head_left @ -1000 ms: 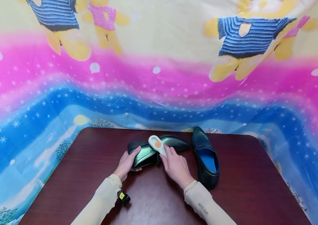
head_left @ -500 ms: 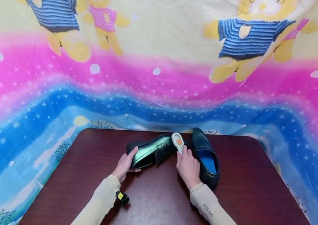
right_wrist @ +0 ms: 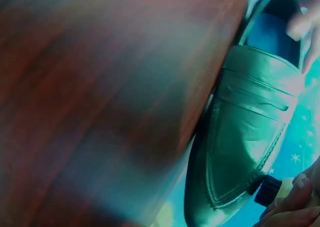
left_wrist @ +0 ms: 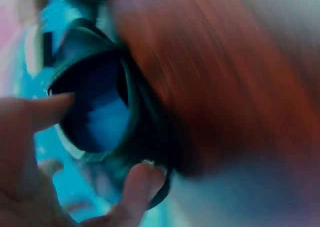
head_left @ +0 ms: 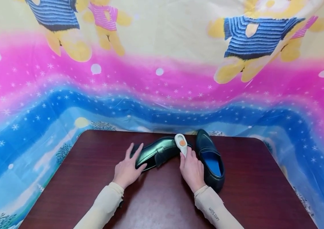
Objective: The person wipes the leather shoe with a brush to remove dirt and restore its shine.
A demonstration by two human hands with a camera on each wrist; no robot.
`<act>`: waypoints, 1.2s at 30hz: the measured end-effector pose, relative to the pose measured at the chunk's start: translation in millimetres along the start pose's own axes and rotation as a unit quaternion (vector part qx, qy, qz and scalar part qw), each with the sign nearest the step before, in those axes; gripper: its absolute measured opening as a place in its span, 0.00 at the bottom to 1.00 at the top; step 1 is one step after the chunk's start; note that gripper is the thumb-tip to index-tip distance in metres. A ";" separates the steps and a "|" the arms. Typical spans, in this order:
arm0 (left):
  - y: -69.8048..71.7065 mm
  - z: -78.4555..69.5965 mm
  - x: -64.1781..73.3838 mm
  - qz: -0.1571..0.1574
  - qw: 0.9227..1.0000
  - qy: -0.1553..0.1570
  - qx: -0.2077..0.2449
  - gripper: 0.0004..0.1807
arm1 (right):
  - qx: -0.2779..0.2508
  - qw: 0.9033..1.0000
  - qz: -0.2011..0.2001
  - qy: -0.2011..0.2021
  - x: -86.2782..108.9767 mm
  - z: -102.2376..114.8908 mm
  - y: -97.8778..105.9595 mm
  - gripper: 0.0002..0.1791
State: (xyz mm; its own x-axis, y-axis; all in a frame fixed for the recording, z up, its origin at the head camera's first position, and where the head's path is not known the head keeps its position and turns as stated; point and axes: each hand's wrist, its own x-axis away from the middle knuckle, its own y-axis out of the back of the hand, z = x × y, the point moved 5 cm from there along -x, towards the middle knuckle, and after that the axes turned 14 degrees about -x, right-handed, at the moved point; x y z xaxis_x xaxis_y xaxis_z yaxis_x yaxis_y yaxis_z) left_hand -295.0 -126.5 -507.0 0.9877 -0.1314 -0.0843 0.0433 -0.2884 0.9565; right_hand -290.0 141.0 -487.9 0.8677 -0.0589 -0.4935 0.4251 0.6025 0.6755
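Observation:
A dark green loafer (head_left: 162, 151) with a strap lies near the table's far edge, its toe to the right. Over its heel end my left hand (head_left: 127, 170) spreads its fingers, with the thumb apart from them. In the left wrist view, the loafer's heel (left_wrist: 150, 122) and blue insole sit between my blurred fingers. My right hand (head_left: 192, 171) holds a small white-handled brush (head_left: 181, 144) with an orange spot. Its black head (right_wrist: 268, 190) meets the side of the loafer's toe in the right wrist view.
A second dark loafer (head_left: 211, 159) with a blue insole stands close to the right of my right hand, toe pointing to the far edge. The dark red-brown table (head_left: 156, 203) ends before a printed cloth (head_left: 162, 101) hanging behind it.
The brush has moved right along the loafer to its toe, then stayed there. My left hand has loosened from gripping the heel and turned, with its fingers now spread.

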 end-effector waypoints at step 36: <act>6.9 -10.1 -9.1 -0.067 0.982 -0.073 -0.162 0.44 | -0.052 0.994 0.085 -0.045 -21.9 -11.3 2.1 0.22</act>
State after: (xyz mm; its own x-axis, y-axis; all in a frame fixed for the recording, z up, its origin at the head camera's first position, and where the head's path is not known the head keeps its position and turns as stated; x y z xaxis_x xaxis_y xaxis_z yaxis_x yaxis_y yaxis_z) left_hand -302.2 -117.7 -496.8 0.9390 -0.2544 -0.2314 0.2394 0.0005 0.9709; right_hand -311.0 152.6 -481.8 0.9463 -0.0177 -0.3228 0.2457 0.6885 0.6823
